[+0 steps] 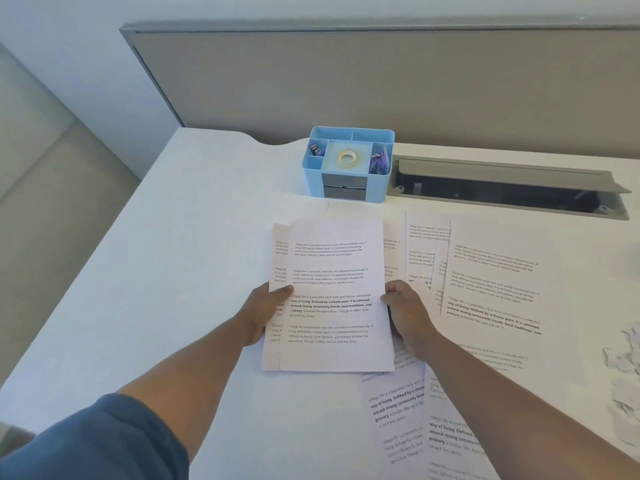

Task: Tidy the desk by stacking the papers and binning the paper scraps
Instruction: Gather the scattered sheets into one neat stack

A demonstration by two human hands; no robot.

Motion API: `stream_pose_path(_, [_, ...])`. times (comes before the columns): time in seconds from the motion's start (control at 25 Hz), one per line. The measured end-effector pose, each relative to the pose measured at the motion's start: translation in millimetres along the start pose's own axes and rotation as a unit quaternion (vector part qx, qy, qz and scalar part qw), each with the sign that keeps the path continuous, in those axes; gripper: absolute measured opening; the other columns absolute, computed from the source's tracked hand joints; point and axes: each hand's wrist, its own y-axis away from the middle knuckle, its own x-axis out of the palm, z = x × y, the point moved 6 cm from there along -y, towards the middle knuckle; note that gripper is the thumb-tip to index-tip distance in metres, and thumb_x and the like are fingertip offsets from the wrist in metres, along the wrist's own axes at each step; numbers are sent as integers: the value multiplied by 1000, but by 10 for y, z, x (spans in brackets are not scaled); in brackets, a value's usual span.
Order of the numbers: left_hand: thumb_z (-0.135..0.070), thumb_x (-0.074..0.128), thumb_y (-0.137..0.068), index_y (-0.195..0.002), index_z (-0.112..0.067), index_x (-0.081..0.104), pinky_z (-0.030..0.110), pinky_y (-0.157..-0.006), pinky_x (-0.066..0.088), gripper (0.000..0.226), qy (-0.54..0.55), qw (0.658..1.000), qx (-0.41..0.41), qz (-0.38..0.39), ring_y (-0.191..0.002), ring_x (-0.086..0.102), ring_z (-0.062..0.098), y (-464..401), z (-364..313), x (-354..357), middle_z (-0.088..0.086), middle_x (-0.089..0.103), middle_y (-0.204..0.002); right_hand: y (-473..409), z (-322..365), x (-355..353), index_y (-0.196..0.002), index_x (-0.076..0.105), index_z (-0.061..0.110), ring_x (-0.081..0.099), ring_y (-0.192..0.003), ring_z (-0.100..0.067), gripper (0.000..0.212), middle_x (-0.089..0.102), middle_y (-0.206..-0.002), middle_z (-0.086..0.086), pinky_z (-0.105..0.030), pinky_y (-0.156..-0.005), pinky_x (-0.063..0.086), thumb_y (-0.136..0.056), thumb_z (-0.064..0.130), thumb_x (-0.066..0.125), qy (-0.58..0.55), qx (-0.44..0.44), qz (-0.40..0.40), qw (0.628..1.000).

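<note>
A small bundle of printed sheets is held just above the white desk in the middle of the view. My left hand grips its left edge, thumb on top. My right hand grips its right edge, thumb curled over the top sheet. The sheets in the bundle are slightly offset from one another. More printed sheets lie spread on the desk to the right, and others lie near the front edge under my right forearm. Crumpled white paper scraps sit at the far right edge.
A light blue desk organiser with a tape roll and clips stands behind the bundle. To its right an open cable tray is sunk in the desk. A grey partition runs along the back.
</note>
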Motion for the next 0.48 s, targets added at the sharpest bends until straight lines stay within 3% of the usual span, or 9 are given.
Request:
stream_pose_path(0.12, [-34, 69, -97, -123, -18, 67, 52, -88, 60, 30, 2, 1000, 4, 11, -100, 76, 32, 8, -20, 28, 9, 78, -109, 0, 10, -6, -90, 64, 22, 66, -77, -22, 14, 72, -85, -2, -40, -71, 56, -94, 15, 52, 25, -20, 3, 999])
stream_pose_path(0.2, [-40, 81, -86, -123, -19, 68, 55, -90, 59, 45, -4, 1000, 15, 24, -102, 75, 32, 7, -18, 43, 9, 78, -112, -5, 3, 11, -93, 68, 18, 67, -74, -21, 11, 72, -80, -2, -42, -78, 59, -97, 14, 58, 12, -35, 22, 999])
stream_pose_path(0.28, [-36, 86, -78, -126, -16, 67, 58, -94, 57, 56, -6, 999, 18, 27, -103, 75, 33, -20, 9, 30, 10, 77, -114, 8, -17, 53, -98, 72, 11, 68, -74, -21, 5, 73, -83, -16, -47, -86, 62, -97, 12, 66, -21, -42, 51, 998])
stream_pose_path(0.36, [-32, 85, -79, -127, -15, 66, 59, -94, 57, 54, -3, 1000, 17, 26, -102, 75, 34, -47, 23, 15, 11, 77, -113, 14, -30, 72, -101, 74, 9, 72, -80, -27, 7, 71, -97, -30, -46, -85, 63, -94, 10, 72, -43, -43, 63, 996])
stream_pose_path(0.48, [-27, 84, -84, -126, -15, 66, 58, -94, 57, 47, 2, 1000, 11, 21, -102, 75, 34, -78, 38, 6, 11, 77, -112, 17, -32, 77, -107, 75, 9, 70, -75, -24, 17, 72, -91, -19, -37, -79, 64, -90, 11, 78, -39, -40, 62, 996])
